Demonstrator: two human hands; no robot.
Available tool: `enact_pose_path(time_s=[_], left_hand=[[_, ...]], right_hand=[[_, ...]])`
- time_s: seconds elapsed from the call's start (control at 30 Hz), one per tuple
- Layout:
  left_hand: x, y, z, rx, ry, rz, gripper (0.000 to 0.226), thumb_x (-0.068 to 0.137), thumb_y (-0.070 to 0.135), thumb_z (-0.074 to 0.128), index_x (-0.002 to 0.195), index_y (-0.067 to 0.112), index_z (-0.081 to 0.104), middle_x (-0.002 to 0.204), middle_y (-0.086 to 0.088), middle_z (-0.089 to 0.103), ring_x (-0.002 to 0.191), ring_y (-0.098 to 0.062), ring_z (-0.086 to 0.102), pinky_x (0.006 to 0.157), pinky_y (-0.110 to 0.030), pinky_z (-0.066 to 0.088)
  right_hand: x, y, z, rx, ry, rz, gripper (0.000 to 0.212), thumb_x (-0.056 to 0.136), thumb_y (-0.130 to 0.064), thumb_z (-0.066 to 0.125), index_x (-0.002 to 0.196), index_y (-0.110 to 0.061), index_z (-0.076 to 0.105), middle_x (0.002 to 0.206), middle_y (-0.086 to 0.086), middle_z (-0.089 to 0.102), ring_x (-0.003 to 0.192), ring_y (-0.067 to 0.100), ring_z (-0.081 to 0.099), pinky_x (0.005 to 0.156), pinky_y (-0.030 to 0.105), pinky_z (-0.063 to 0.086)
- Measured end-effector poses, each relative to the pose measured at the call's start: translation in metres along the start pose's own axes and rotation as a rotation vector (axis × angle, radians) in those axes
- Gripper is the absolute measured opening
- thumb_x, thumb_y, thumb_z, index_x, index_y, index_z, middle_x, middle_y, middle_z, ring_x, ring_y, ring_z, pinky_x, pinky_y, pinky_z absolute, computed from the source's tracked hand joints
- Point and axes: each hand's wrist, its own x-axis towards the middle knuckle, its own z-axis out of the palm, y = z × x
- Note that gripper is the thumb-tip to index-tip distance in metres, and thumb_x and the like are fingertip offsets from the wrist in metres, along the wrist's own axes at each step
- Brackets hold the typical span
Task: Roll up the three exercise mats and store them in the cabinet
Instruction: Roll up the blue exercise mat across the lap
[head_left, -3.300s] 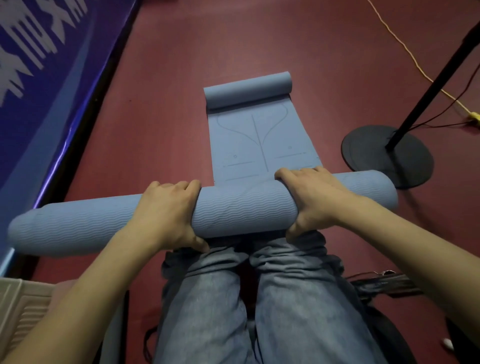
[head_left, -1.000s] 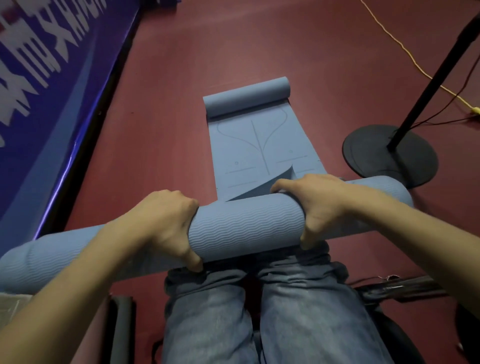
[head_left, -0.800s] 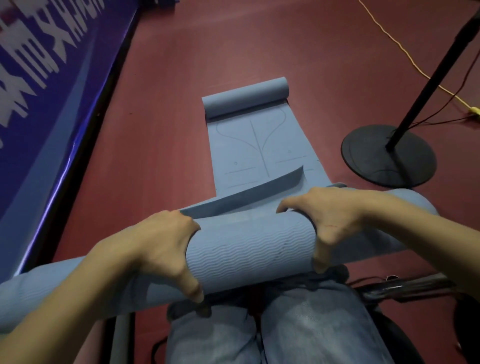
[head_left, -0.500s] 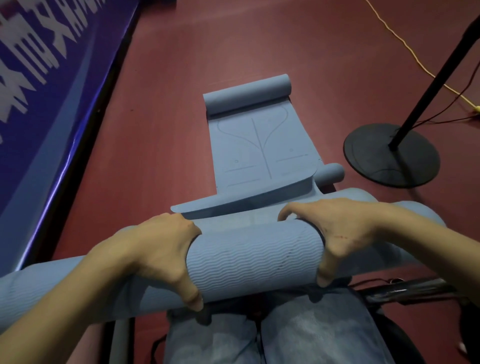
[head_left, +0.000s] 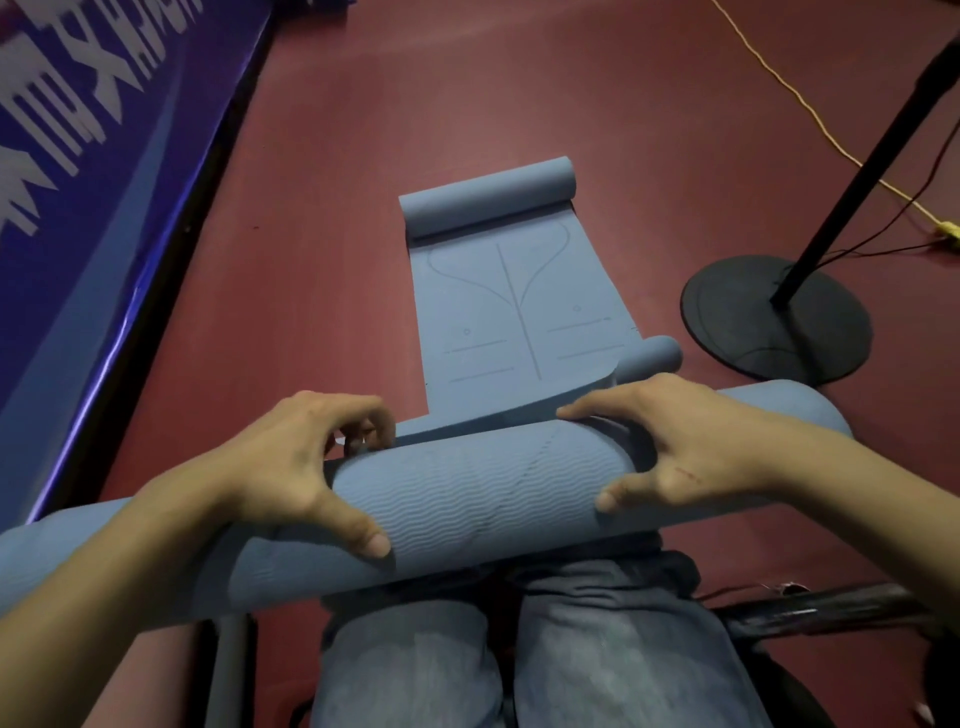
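Across the lap, above the jeans (head_left: 415, 670), a rolled blue mat (head_left: 467, 493) is held crosswise, its ends reaching out past both arms. The roll is gripped by the left hand (head_left: 291, 467), whose thumb is pressed on the near face while the curled fingers (head_left: 363, 415) are hooked over the far edge. The right hand (head_left: 675, 447) is set on the roll in the same way, thumb on the near side and fingers spread over the top, so that both hands are closed round the roll. A loose flap of the mat is seen lifted just behind the roll, between the two hands.

On the red floor (head_left: 322, 260) beyond the knees a second mat (head_left: 514, 312) is laid flat, printed with alignment lines, and its far end (head_left: 488, 200) is curled into a small roll. Another small rolled end (head_left: 652, 358) is seen just beside the right fingers; it cannot be told to which mat it belongs.

The floor is bounded on the left by a blue banner (head_left: 78, 182) with a dark lower edge. To the right a black stand base (head_left: 779, 322) is placed near the flat mat's edge, with its pole rising toward the upper right. A yellow cable (head_left: 779, 78) is run across the floor behind it. Open floor is left between the banner and the flat mat, and beyond the curled far end.
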Motion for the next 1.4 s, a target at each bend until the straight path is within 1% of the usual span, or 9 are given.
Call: enact_pose_path(time_s=[0.13,0.23,0.3,0.4,0.6,0.77,0.93,1.1,1.4], left_hand=[[-0.003,0.006,-0.011,0.138,-0.066,-0.096,0.088,0.042,0.095,0.072,0.118,0.05,0.071,0.106,0.028,0.072,0.095,0.004,0.066,0.085,-0.031,0.054],[-0.006,0.015,-0.008,0.352,-0.144,-0.113,0.103,0.056,0.099,0.052,0.142,0.044,0.054,0.126,0.019,0.069,0.11,-0.003,0.064,0.094,-0.032,0.051],[-0.01,0.023,0.0,0.419,-0.168,-0.127,0.111,0.053,0.096,0.052,0.147,0.037,0.045,0.139,0.015,0.061,0.123,-0.012,0.06,0.1,-0.034,0.049],[-0.011,0.034,0.012,0.51,-0.213,-0.221,0.137,0.037,0.099,0.063,0.149,0.028,0.032,0.149,0.014,0.049,0.131,-0.016,0.054,0.106,-0.034,0.045],[-0.002,0.032,0.028,0.587,-0.137,-0.232,0.137,0.026,0.092,0.074,0.138,0.022,0.036,0.13,0.012,0.057,0.117,-0.016,0.06,0.094,-0.034,0.051],[-0.003,0.023,0.024,0.531,-0.067,-0.175,0.104,0.032,0.094,0.066,0.115,0.034,0.047,0.105,0.017,0.061,0.096,-0.012,0.062,0.081,-0.033,0.051],[-0.002,0.017,0.017,0.452,-0.061,-0.19,0.099,0.027,0.092,0.069,0.108,0.037,0.055,0.094,0.017,0.066,0.085,-0.01,0.064,0.078,-0.035,0.053],[-0.006,0.031,0.007,0.437,-0.151,-0.227,0.084,0.025,0.086,0.074,0.089,0.034,0.056,0.077,0.016,0.063,0.07,-0.006,0.06,0.068,-0.031,0.054],[-0.022,0.031,0.012,0.258,-0.295,-0.211,0.081,0.022,0.082,0.083,0.084,0.034,0.063,0.078,0.019,0.067,0.071,0.0,0.063,0.068,-0.029,0.055]], right_hand=[[0.001,-0.006,-0.002,-0.024,-0.042,0.004,0.078,0.078,-0.066,0.071,0.146,-0.039,0.045,0.138,-0.021,0.057,0.124,0.003,0.052,0.099,0.028,0.044],[0.01,-0.008,0.004,-0.228,-0.098,0.016,0.112,0.057,-0.087,0.069,0.149,-0.037,0.033,0.144,-0.017,0.05,0.131,0.012,0.05,0.109,0.039,0.041],[0.016,-0.01,0.009,-0.324,-0.134,0.054,0.133,0.045,-0.09,0.073,0.154,-0.033,0.024,0.15,-0.014,0.044,0.135,0.015,0.044,0.114,0.038,0.034],[0.021,-0.011,0.01,-0.323,-0.136,0.069,0.138,0.038,-0.087,0.079,0.153,-0.033,0.025,0.147,-0.015,0.047,0.131,0.016,0.047,0.111,0.035,0.036],[0.025,-0.007,0.01,-0.277,-0.092,0.054,0.119,0.04,-0.082,0.081,0.142,-0.036,0.038,0.131,-0.018,0.057,0.12,0.012,0.056,0.1,0.035,0.046],[0.032,-0.007,0.008,-0.244,-0.118,0.083,0.107,0.039,-0.079,0.079,0.132,-0.041,0.043,0.117,-0.02,0.062,0.109,0.009,0.06,0.091,0.038,0.05],[0.039,-0.01,0.001,-0.233,-0.163,0.095,0.102,0.039,-0.078,0.081,0.127,-0.041,0.046,0.108,-0.017,0.064,0.103,0.011,0.061,0.088,0.037,0.049],[0.035,-0.015,-0.005,-0.183,-0.247,0.122,0.095,0.034,-0.077,0.083,0.116,-0.043,0.048,0.103,-0.019,0.063,0.098,0.008,0.06,0.084,0.033,0.051],[0.019,-0.02,0.0,-0.016,-0.442,0.149,0.081,0.04,-0.062,0.094,0.109,-0.045,0.055,0.104,-0.023,0.064,0.098,-0.002,0.06,0.079,0.017,0.047]])
